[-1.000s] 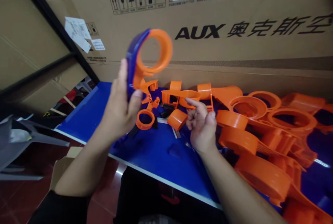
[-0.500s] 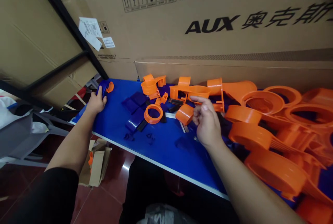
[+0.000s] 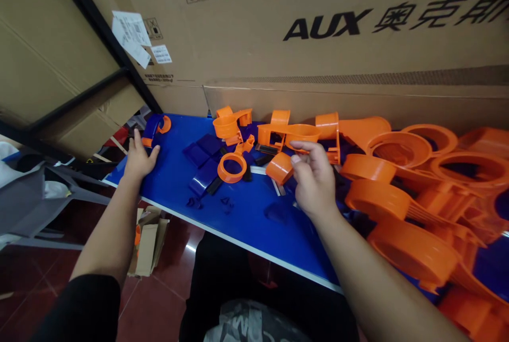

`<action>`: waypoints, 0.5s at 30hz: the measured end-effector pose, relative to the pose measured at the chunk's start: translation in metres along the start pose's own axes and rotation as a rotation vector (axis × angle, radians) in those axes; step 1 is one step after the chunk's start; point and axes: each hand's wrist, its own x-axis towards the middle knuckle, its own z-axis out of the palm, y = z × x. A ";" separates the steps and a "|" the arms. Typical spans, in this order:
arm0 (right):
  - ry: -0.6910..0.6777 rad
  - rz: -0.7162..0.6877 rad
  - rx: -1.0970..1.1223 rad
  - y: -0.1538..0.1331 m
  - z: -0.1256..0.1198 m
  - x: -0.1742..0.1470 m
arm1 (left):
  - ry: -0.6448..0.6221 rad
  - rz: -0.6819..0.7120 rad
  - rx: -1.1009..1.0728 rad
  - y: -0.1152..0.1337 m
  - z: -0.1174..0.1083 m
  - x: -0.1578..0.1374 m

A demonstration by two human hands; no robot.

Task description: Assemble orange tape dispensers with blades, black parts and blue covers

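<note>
At the left end of the blue table lies a blue and orange tape dispenser (image 3: 152, 126). My left hand (image 3: 139, 157) is beside it, fingers spread and nothing in its grasp. My right hand (image 3: 316, 180) reaches over the middle of the table, index finger extended along the front of an orange dispenser frame (image 3: 302, 132). Its thumb sits a little below the index finger, and the other fingers are bent. Whether the fingertips touch the frame is unclear. Just left of that hand is a short orange ring piece (image 3: 280, 167).
Many orange dispenser frames (image 3: 377, 199) are heaped on the right. Blue plastic pieces (image 3: 203, 175) and an orange ring part (image 3: 231, 167) lie mid-table. A large cardboard box (image 3: 238, 40) stands behind. Below left are an open carton (image 3: 149, 246) and grey chairs (image 3: 35, 199).
My left hand has let go of the blue and orange tape dispenser and drawn back slightly, fingers spreading. My right thumb has risen closer to the index finger. The view has shifted a little.
</note>
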 end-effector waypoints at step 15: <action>0.069 0.067 0.000 -0.007 0.002 0.003 | -0.153 0.270 -0.094 0.138 -0.007 -0.146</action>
